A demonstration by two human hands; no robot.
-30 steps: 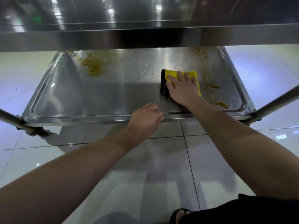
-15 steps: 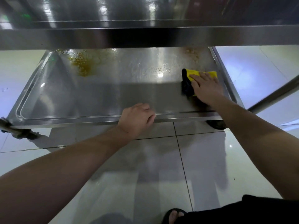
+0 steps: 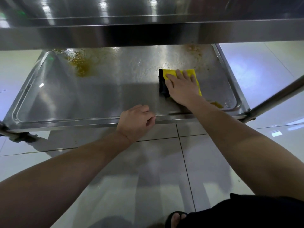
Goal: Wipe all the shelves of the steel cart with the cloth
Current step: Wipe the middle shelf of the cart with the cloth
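the left hand (image 3: 135,121) curls over the near rim of the lower shelf (image 3: 69,120), gripping it; just beyond and to its right, the right hand (image 3: 181,88) presses flat, fingers straight, on the yellow cloth (image 3: 195,74) — brown smears (image 3: 81,66) lie farther left, toward the back edge

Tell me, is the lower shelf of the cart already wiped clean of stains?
No: a yellow-brown stain still lies at the far left of the lower shelf, away from the yellow cloth under the right hand.
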